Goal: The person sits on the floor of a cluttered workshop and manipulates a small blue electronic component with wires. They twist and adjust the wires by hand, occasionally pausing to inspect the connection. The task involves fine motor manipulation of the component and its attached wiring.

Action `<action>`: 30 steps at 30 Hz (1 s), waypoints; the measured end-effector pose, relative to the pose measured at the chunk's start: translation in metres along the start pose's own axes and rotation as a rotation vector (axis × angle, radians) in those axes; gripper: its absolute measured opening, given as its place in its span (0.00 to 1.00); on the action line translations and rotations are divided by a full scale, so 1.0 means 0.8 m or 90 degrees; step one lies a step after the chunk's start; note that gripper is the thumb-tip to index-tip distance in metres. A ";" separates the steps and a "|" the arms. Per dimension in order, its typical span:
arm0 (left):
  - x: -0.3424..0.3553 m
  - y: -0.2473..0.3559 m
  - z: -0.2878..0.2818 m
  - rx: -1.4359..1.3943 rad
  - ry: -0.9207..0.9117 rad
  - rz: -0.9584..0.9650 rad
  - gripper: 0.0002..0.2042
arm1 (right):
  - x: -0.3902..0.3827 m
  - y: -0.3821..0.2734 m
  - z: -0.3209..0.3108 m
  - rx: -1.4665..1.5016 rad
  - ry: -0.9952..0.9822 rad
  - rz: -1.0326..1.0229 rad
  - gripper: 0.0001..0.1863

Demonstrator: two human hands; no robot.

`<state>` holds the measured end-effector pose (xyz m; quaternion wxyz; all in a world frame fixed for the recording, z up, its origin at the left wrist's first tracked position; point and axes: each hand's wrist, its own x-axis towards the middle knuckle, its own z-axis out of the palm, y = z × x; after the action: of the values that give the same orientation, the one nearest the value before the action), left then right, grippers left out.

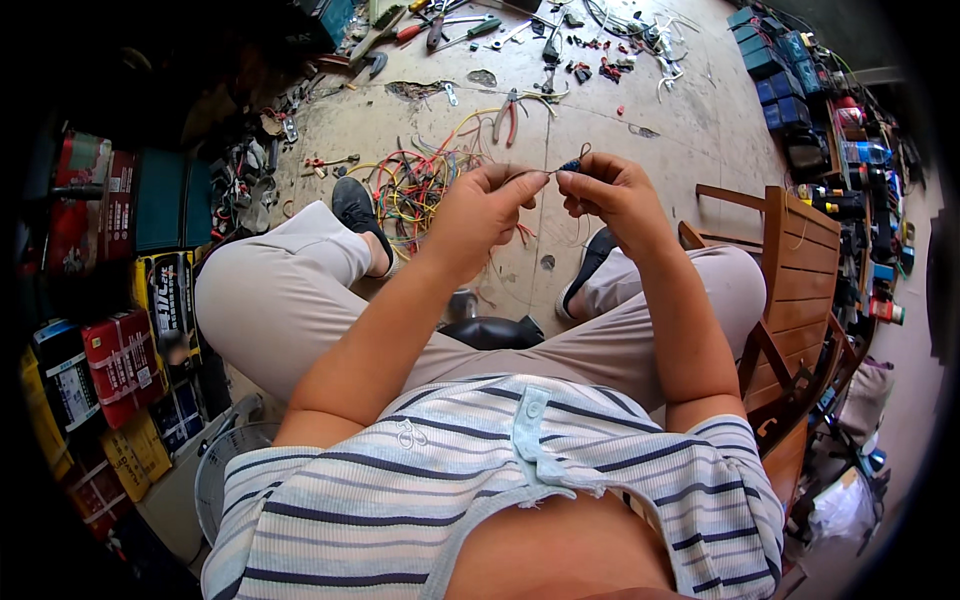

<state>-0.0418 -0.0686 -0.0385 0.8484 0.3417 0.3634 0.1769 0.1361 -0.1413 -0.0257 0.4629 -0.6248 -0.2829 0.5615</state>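
Observation:
I hold a thin dark wire between my pinched fingertips in front of me. My left hand grips it between thumb and forefinger, with the other fingers curled. My right hand pinches the wire beside a small dark blue piece, too small to identify, with a loop of wire rising above it. Below both hands lies a tangle of red, yellow and other coloured wires on the floor. Red-handled pliers lie just beyond it.
Tools and small parts are scattered on the floor ahead. Stacked boxes line the left, beside a fan. A wooden chair stands at my right, with crowded shelves behind it.

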 end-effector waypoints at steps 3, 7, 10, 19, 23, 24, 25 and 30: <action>0.009 -0.016 0.001 0.271 0.075 0.279 0.07 | 0.000 -0.001 -0.001 0.033 -0.026 0.028 0.08; 0.002 -0.011 0.007 0.451 0.119 0.370 0.06 | -0.002 -0.001 0.002 0.068 -0.032 0.055 0.09; 0.002 -0.011 0.005 0.518 0.132 0.418 0.05 | -0.003 -0.001 0.005 0.062 -0.040 0.056 0.09; 0.020 -0.029 -0.008 0.167 0.050 0.187 0.10 | 0.001 0.013 0.013 -0.081 -0.017 -0.153 0.08; 0.011 -0.008 -0.015 -0.053 -0.062 -0.054 0.08 | 0.001 0.011 0.010 -0.022 -0.043 -0.137 0.11; 0.012 -0.007 -0.016 -0.095 -0.092 -0.082 0.08 | 0.002 0.010 0.007 -0.009 -0.053 -0.124 0.11; 0.010 -0.005 -0.015 -0.084 -0.088 -0.083 0.07 | 0.003 0.009 0.004 -0.035 -0.063 -0.112 0.12; 0.011 -0.005 -0.017 0.002 -0.074 -0.066 0.08 | 0.004 0.009 0.000 -0.088 -0.072 -0.075 0.15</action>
<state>-0.0456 -0.0603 -0.0526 0.8756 0.3336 0.3307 0.1122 0.1359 -0.1417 -0.0330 0.4341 -0.6049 -0.3830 0.5468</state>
